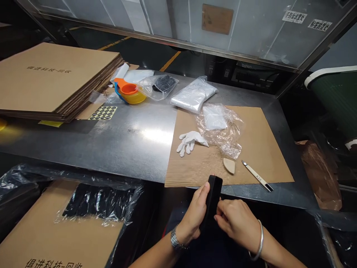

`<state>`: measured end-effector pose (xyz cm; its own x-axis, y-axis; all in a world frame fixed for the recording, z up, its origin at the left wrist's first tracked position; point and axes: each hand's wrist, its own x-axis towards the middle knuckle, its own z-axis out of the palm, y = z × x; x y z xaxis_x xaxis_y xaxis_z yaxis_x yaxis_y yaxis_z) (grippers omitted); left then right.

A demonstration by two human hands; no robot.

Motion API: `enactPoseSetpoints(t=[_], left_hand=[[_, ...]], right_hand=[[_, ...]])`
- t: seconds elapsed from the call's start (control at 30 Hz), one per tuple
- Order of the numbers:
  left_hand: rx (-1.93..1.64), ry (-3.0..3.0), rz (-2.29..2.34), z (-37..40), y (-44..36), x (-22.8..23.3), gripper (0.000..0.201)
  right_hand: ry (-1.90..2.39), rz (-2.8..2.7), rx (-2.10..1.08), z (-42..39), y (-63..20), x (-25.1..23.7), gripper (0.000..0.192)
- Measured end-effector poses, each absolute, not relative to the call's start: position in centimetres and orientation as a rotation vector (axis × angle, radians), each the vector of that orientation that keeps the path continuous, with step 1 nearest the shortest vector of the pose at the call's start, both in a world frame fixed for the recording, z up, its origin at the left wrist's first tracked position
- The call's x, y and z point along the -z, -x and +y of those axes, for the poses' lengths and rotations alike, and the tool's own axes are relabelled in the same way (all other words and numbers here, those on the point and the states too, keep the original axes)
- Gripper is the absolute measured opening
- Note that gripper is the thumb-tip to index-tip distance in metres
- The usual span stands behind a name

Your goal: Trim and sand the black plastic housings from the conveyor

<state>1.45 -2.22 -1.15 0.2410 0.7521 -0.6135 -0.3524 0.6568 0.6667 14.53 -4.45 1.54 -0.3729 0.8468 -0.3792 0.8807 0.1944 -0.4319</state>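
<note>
My left hand [193,216] grips a slim black case [213,193] from its left side, holding it upright at the near edge of the metal table [125,141]. My right hand [237,222] pinches the same case from the right, low down. A watch sits on my left wrist, a bangle on my right. Just beyond the case, on a brown cardboard sheet [264,141], lie a small beige wedge [229,165], a thin craft knife [257,175], a white glove [190,140] and crumpled clear plastic [225,130].
A stack of flat cardboard [50,78] fills the table's far left, with a sticker sheet [103,112] beside it. Coloured bowls [129,92], a bagged black item [163,83] and a pack of plastic bags [193,95] lie at the back. A plastic-lined box [92,203] stands lower left.
</note>
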Motion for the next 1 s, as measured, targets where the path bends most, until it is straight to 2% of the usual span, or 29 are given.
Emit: enactPoseSetpoints(t=[0.17, 0.3, 0.47, 0.63, 0.73, 0.9, 1.0], left_hand=[[-0.644, -0.424, 1.028, -2.6, -1.5, 1.4, 0.045], [-0.583, -0.391, 1.006, -2.7, -1.3, 1.0, 0.048], [-0.601, -0.484, 0.980, -2.8, -1.0, 0.5, 0.049], [-0.576, -0.387, 0.899, -2.6, -1.2, 1.6, 0.052], [-0.581, -0.205, 0.886, -1.4, -1.3, 2.3, 0.057], [-0.730, -0.232, 1.027, 1.5, -1.6, 2.8, 0.051], [-0.913, -0.529, 1.162, 3.1, -2.5, 3.9, 0.052]], right_hand=[[-2.016, 2.332, 1.076, -2.7, -16.1, -1.5, 0.007], [-2.137, 2.280, 1.365, -1.1, -17.4, -1.4, 0.031], [-2.050, 2.221, 1.645, -0.3, -17.8, -1.4, 0.009], [-2.062, 2.072, 1.835, 0.4, -18.3, 0.1, 0.022], [-2.222, 2.072, 1.737, 1.8, -19.3, 1.8, 0.029], [-2.571, 2.191, 1.225, 5.8, -22.0, 3.7, 0.042], [-2.644, 2.299, 0.860, 8.9, -23.0, 3.9, 0.034]])
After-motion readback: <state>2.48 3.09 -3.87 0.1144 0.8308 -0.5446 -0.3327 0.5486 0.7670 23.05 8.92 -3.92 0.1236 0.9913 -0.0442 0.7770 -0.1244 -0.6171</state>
